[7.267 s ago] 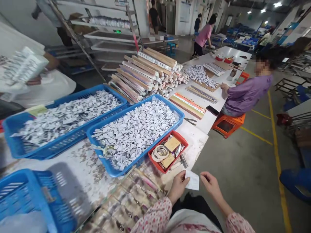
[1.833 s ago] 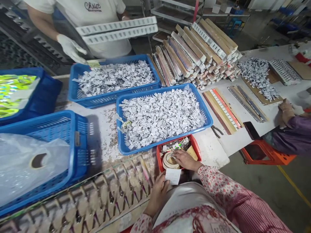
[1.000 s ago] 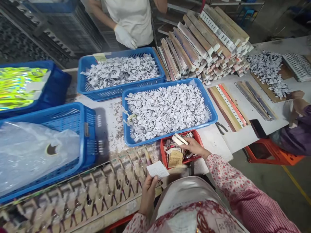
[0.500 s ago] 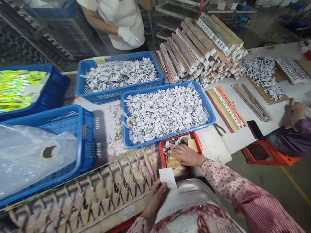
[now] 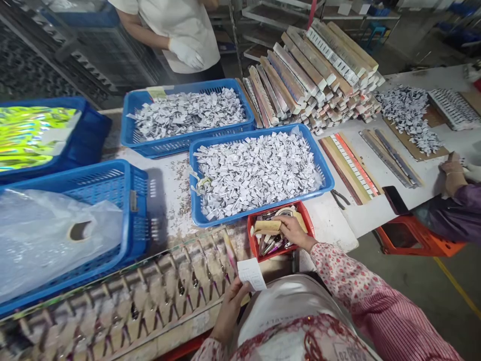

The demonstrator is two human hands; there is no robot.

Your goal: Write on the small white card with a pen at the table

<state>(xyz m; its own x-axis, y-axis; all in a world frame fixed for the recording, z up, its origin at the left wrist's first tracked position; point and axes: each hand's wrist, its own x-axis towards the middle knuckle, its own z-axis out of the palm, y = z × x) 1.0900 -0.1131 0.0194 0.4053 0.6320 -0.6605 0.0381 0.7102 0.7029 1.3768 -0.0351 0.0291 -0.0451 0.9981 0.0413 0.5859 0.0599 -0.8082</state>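
My left hand point(image 5: 230, 305) pinches a small white paper slip point(image 5: 251, 274) near my lap, at the table's front edge. My right hand point(image 5: 292, 231) reaches into a small red tray point(image 5: 307, 216) and grips a tan cardboard piece point(image 5: 266, 226), lifted above the pens and tape rolls inside. Just behind the red tray stands a blue basket point(image 5: 323, 168) heaped with small white folded tags.
A second blue basket of tags point(image 5: 130, 116) stands further back, a blue basket with a plastic bag point(image 5: 131, 210) at left. Stacked long strips point(image 5: 311, 75) lie beyond. A gloved person point(image 5: 180, 30) stands opposite; another person's arm point(image 5: 454, 210) rests at right. Clip racks point(image 5: 150, 296) line the front edge.
My right hand, flat on the red tray's contents half a second ago, has closed on the cardboard piece and lifted it. My left hand has kept hold of the slip.
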